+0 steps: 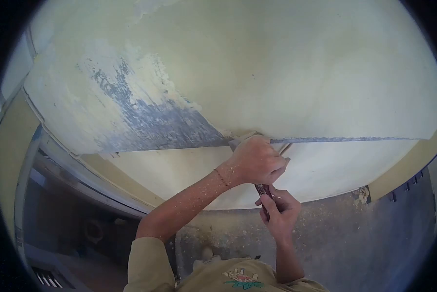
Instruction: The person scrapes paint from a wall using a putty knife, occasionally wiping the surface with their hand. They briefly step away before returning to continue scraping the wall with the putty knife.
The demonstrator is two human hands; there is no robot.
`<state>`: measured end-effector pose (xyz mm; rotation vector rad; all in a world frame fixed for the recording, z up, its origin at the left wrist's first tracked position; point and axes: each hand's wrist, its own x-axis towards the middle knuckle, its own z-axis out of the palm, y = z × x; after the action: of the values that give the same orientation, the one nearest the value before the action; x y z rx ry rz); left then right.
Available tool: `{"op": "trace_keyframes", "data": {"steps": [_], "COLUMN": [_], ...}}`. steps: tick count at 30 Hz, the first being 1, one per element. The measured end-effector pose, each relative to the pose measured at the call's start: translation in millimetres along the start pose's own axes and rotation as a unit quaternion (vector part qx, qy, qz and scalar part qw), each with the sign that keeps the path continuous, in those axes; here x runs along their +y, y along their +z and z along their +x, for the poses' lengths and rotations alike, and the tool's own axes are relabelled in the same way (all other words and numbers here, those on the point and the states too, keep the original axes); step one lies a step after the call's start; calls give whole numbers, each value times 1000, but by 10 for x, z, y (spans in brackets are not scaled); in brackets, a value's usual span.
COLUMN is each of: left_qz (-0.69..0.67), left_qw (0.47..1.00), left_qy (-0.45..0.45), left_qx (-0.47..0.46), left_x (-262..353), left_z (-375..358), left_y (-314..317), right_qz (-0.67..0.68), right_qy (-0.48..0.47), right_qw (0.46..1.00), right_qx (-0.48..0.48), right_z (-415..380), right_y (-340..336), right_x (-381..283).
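Note:
A scraper (263, 191) with a dark reddish handle points up at the lower edge of a large pale panel (306, 73). My right hand (283, 212) is closed round the handle from below. Higher up, my left hand (259, 159) is closed over the front part of the tool, hiding most of the blade. A grey flat piece shows beside the left knuckles, right at the panel's edge. Left of there, the coating is stripped to a blue-grey patch (165, 124). A narrow grey strip (345, 139) runs along the edge to the right.
Below the edge is a white curved surface (179, 170). Chips and dust lie on the grey floor (335, 233) and cling to my left forearm. A dark recess with a frame (82, 180) is at the left. Yellowish wall (399, 170) borders the right side.

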<state>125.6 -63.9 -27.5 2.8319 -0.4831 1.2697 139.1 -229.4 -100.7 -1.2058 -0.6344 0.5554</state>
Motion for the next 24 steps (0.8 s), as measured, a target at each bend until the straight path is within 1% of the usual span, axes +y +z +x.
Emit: {"op": "trace_keyframes", "data": {"steps": [2, 3, 6, 8, 9, 10, 11, 12, 14, 17, 19, 21, 22, 23, 24], "left_qz": [7, 9, -20, -23, -33, -34, -27, -21, -28, -11, 2, 2, 6, -5, -18], "left_qw": [1000, 1000, 1000, 1000, 999, 999, 999, 998, 998, 997, 996, 997, 997, 999, 1000], "left_qy": [2, 1, -12, -2, 2, 1, 1, -2, -7, 2, -4, 1, 0, 2, 4], "left_qx": [20, 30, 13, 6, 3, 8, 36, 58, 63, 73, 88, 73, 72, 42, 14], "left_x": [-107, -102, -41, -41, -36, -52, -72, -46, 16, -54, -34, -31, -39, -43, -66], "left_z": [29, 19, 12, 34, 42, 85, 111, 90, 91, 106, 159, 150, 121, 103, 59], "left_y": [-206, -255, -124, -94, -56, -71, -127, -157, -91, -176, -170, -284, -235, -135, -52], "right_qz": [46, 43, 55, 24, 24, 14, 5, 4, 5, -16, -33, -37, -28, -18, -16], "right_qy": [-28, -21, 2, 33, 30, 3, -18, -7, -44, -41, -56, -61, -49, -39, -41], "right_qw": [999, 999, 998, 999, 999, 1000, 1000, 1000, 999, 999, 998, 997, 998, 999, 999], "right_qx": [0, 0, -25, 5, 6, 4, 2, 2, -20, -10, -19, -31, -13, 7, 5], "right_z": [26, 19, 16, -26, -17, -5, -7, -19, 45, 72, 129, 66, 17, -2, 3], "right_y": [83, 48, 35, -57, -30, 19, 27, -6, -56, -98, -30, -11, -62, -54, -2], "right_x": [39, -12, -143, -128, -110, -140, -164, -155, -136, -156, -188, -181, -166, -157, -156]}}
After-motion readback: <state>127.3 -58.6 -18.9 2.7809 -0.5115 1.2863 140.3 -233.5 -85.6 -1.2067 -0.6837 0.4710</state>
